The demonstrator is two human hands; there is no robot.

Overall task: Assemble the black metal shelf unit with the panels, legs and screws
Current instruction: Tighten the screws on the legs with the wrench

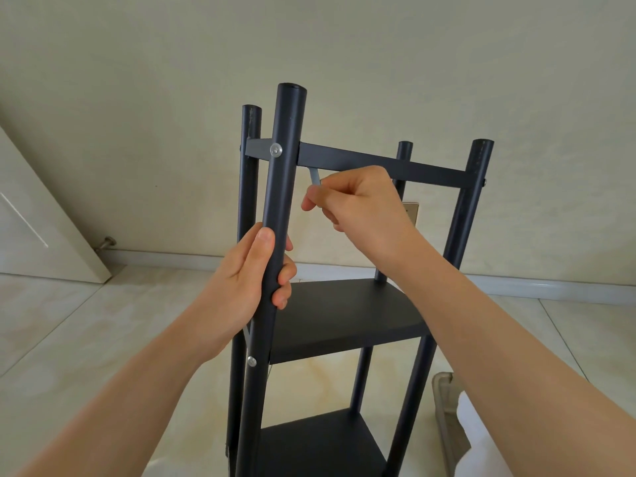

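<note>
right hand (358, 201) pinched shut on a small grey hex key (315, 179), fingers curled tight round its lower arm; the key's upper end runs up to the underside of the top panel (382, 164), just behind the near left leg (280, 208). tip itself hidden behind the panel edge, so cannot tell if it sits in a fastener. left hand (249, 280) clamped round that near left leg about mid-height, thumb up the front, fingers wrapped behind. shelf unit stands upright on the tiled floor (69, 321), near the wall: four black legs, top panel screwed in, middle panel (344, 315) and lower panel (320, 442) below. silver screw (276, 150) shows on the near left leg at top-panel level, a second screw (251, 361) lower down at the middle panel. a pale strip hangs beside the lower screw, purpose unclear. judgement: work looks to be tightening at the top corner, late in the assembly. risks from here: key seated shallow or skewed could slip and round the socket, since the hand works from below without a sight line; pinch grip on a short key gives little torque control, so the knuckles may strike the leg on a slip; pulling sideways on the key could rock the tall, narrow frame if the left grip loosens; overtightening one corner before the others could rack the panel out of square.
</note>
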